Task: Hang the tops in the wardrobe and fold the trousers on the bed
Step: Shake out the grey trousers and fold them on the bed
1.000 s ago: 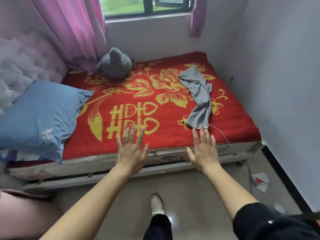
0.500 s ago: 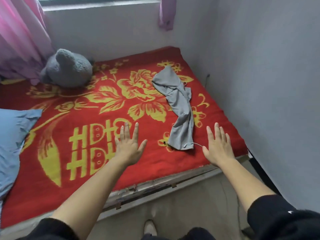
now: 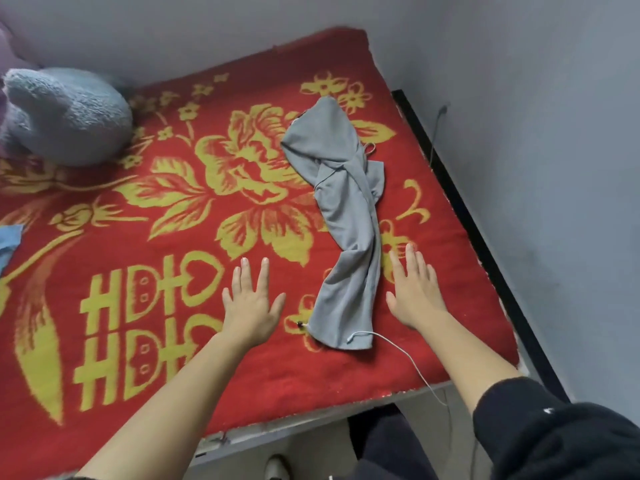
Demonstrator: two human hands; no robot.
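Woven in yellow into the red blanket (image 3: 349, 372) — one large double-happiness character (image 3: 149, 323), 囍, turned sideways. On the black sleeve (image 3: 561, 445), a white mark (image 3: 547, 410) too small to read.

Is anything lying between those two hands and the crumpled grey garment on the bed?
Nothing visible. The left hand and right hand flank the crumpled grey garment, with only red patterned blanket between.

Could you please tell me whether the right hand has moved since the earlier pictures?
Yes: the right hand has gone forward from the bed edge to lie beside the grey garment.
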